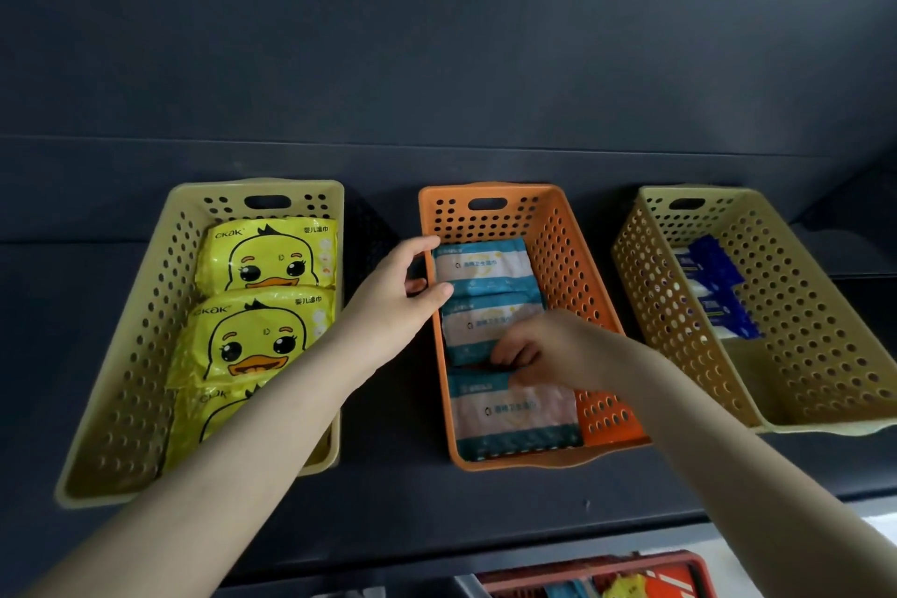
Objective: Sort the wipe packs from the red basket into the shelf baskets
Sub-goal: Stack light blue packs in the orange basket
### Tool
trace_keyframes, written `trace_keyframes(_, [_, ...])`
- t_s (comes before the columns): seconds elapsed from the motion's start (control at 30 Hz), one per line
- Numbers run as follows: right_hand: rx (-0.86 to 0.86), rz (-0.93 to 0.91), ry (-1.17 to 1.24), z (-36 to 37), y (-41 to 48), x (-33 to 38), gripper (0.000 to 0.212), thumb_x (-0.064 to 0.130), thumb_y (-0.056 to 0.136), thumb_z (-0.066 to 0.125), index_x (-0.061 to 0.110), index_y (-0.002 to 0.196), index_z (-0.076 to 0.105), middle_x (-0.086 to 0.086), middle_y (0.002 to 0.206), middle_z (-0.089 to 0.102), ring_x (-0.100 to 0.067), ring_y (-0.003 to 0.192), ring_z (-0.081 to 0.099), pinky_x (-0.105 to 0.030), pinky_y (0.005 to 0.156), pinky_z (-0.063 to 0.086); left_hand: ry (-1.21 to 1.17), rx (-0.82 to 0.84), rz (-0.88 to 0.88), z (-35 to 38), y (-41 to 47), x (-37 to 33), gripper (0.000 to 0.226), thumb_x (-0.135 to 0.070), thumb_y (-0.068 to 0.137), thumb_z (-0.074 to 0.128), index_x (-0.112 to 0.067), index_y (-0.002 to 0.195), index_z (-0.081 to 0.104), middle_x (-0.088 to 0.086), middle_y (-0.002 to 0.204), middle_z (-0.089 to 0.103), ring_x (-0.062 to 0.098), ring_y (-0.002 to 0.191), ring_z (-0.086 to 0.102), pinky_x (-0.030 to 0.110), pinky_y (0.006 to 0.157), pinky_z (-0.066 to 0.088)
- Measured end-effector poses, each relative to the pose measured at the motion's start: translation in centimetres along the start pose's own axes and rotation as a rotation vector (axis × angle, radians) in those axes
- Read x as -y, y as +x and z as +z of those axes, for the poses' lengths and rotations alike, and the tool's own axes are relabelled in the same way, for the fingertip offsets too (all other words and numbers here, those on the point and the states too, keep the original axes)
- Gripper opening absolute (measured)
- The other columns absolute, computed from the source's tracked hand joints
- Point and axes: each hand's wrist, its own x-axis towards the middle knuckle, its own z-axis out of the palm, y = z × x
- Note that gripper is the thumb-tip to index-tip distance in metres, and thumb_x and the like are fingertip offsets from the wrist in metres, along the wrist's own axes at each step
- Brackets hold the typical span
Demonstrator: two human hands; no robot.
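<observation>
Head view: right hand hides part of middle teal pack.

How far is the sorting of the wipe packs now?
Done: three duck packs in the left basket, dark blue packs in the right one. In hand: both hands arrange teal packs in the orange basket. Left: a few packs in the red basket.

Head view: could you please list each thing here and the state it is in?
Left basket: holds three yellow duck packs.
Orange basket: holds three teal packs.
Right basket: holds blue packs, mostly bare.
Left hand: gripping orange basket's left rim.
Right hand: fingers on middle teal pack.
Red basket: below, some packs left.
</observation>
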Motion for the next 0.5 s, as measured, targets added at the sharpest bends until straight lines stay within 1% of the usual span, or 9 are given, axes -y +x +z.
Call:
trace_keyframes(0.07, [-0.107,0.056,0.081,-1.5,-1.2,0.8,0.035,0.023,0.085,0.069,0.025,0.119,0.061,0.013,0.115,0.063,-0.003,0.101,0.061,-0.024,0.090,0.052,-0.003,0.007,-0.016,-0.4,-0.2,-0.3,0.051,-0.026,0.094,0.059,-0.034,0.141,0.040,-0.018,0.138,0.039,-0.005,0.108,0.040,0.015,0.084,0.033])
trace_keyframes(0.17, [-0.319,0.146,0.118,-3.8,-4.5,2.5,0.039,0.031,0.086,0.067,0.031,0.124,0.056,0.020,0.116,0.057,-0.001,0.104,0.058,-0.024,0.091,0.050,0.009,0.007,0.021,-1.3,-0.8,-0.8,0.047,-0.028,0.094,0.059,-0.028,0.138,0.046,-0.012,0.139,0.047,0.000,0.119,0.045,0.022,0.096,0.039])
trace_keyframes(0.2, [-0.402,0.162,0.111,-4.2,-6.0,3.2,0.039,0.031,0.087,0.067,0.031,0.124,0.057,0.019,0.116,0.058,-0.001,0.103,0.058,-0.023,0.092,0.050,0.026,0.018,0.052,-1.7,-1.3,-1.0,0.044,-0.028,0.093,0.059,-0.027,0.136,0.048,-0.012,0.137,0.049,0.000,0.117,0.050,0.020,0.094,0.041])
trace_keyframes(0.27, [-0.576,0.186,0.128,-3.9,-9.2,4.7,0.035,0.030,0.087,0.068,0.027,0.121,0.061,0.015,0.114,0.063,-0.001,0.099,0.061,-0.017,0.087,0.049,0.076,0.056,0.126,-2.2,-2.8,-1.5,0.037,-0.029,0.094,0.059,-0.030,0.130,0.051,-0.015,0.132,0.053,-0.001,0.108,0.055,0.014,0.081,0.041])
trace_keyframes(0.3, [-0.662,0.198,0.139,-3.1,-10.8,5.6,0.031,0.028,0.087,0.068,0.025,0.118,0.063,0.014,0.109,0.065,0.001,0.094,0.062,-0.011,0.083,0.048,0.113,0.069,0.172,-2.4,-3.7,-1.7,0.032,-0.029,0.094,0.059,-0.032,0.126,0.053,-0.015,0.130,0.054,0.001,0.109,0.055,0.015,0.080,0.041])
trace_keyframes(0.37, [-0.839,0.230,0.138,-0.5,-13.9,7.6,0.023,0.020,0.088,0.067,0.021,0.111,0.068,0.014,0.097,0.066,0.011,0.083,0.059,-0.001,0.072,0.044,0.183,0.077,0.276,-2.6,-6.0,-1.8,0.024,-0.028,0.094,0.057,-0.032,0.118,0.057,-0.015,0.126,0.056,0.004,0.112,0.055,0.019,0.083,0.042])
trace_keyframes(0.4, [-0.923,0.252,0.137,1.3,-15.4,8.6,0.020,0.016,0.088,0.067,0.019,0.107,0.069,0.013,0.092,0.066,0.014,0.078,0.058,0.002,0.070,0.042,0.195,0.089,0.325,-2.6,-7.3,-1.7,0.021,-0.026,0.094,0.057,-0.032,0.114,0.059,-0.015,0.123,0.058,0.004,0.111,0.056,0.020,0.085,0.043])
trace_keyframes(0.43, [-0.997,0.282,0.146,3.4,-17.0,9.7,0.018,0.012,0.088,0.067,0.018,0.104,0.071,0.010,0.088,0.067,0.014,0.074,0.059,0.003,0.069,0.040,0.191,0.118,0.367,-2.4,-8.7,-1.5,0.018,-0.025,0.094,0.057,-0.033,0.110,0.060,-0.016,0.117,0.061,0.003,0.107,0.058,0.021,0.086,0.045])
trace_keyframes(0.5, [-1.080,0.366,0.202,7.9,-20.0,11.7,0.018,0.008,0.087,0.066,0.019,0.100,0.071,0.007,0.085,0.069,0.010,0.074,0.061,0.003,0.069,0.039,0.150,0.231,0.426,-1.7,-11.9,-0.5,0.012,-0.027,0.094,0.057,-0.034,0.101,0.063,-0.019,0.105,0.067,0.002,0.097,0.062,0.025,0.086,0.050])
